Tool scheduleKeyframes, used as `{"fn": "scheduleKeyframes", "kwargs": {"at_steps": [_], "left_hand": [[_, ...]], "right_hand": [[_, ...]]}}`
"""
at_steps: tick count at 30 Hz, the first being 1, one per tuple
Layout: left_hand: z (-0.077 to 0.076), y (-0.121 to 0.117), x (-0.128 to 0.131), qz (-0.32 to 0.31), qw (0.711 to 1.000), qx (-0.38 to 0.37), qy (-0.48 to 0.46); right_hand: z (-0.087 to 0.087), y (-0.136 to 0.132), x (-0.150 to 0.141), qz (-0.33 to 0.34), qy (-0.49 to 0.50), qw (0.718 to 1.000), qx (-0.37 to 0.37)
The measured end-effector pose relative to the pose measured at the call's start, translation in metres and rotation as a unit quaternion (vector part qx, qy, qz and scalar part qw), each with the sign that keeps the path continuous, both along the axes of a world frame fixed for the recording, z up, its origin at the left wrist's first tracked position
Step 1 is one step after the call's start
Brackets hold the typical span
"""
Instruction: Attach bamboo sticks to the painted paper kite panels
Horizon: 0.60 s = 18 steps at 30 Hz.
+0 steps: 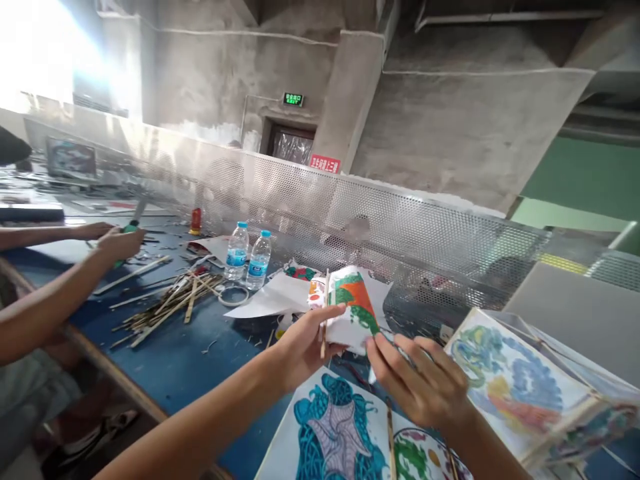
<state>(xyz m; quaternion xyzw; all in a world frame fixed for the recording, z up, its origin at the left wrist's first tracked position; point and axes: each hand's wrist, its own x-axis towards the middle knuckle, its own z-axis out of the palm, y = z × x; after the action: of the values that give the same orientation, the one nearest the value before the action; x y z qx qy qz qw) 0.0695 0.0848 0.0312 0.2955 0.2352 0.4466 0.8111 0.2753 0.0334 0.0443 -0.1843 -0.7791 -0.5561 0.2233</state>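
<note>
My left hand [303,347] is closed on a thin bamboo stick and the edge of a small painted paper kite piece [353,307], white with green and orange patterns, held above the blue table [180,360]. My right hand [423,383] pinches the lower right edge of the same piece with its fingers curled. Under my hands lies a large painted sheet [335,430] with a teal and grey design and a bamboo strip across it.
A painted kite frame [520,387] stands at right. Two water bottles [249,257], a tape ring [233,295], white paper and a heap of bamboo strips [170,303] lie further left. Another person's hands [117,240] hold a green-handled tool at far left. A perforated metal screen [400,227] runs behind.
</note>
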Motion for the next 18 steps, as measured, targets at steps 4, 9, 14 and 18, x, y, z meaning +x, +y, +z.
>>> {"fn": "scheduleKeyframes", "kwargs": {"at_steps": [4, 9, 14, 18], "left_hand": [[-0.013, 0.010, -0.001, 0.008, 0.999, 0.039, 0.030], [-0.026, 0.035, 0.007, 0.024, 0.963, 0.218, 0.159], [-0.036, 0.067, 0.014, 0.001, 0.922, 0.325, 0.212], [-0.036, 0.085, 0.022, -0.042, 0.897, 0.372, 0.233]], "right_hand": [[-0.027, 0.006, 0.016, 0.004, -0.009, 0.999, -0.051], [-0.042, 0.014, 0.027, 0.040, 0.128, 0.965, -0.223], [-0.001, 0.057, 0.037, -0.001, 0.367, 0.884, -0.290], [0.055, 0.105, 0.062, 0.000, 0.413, 0.789, -0.455]]}}
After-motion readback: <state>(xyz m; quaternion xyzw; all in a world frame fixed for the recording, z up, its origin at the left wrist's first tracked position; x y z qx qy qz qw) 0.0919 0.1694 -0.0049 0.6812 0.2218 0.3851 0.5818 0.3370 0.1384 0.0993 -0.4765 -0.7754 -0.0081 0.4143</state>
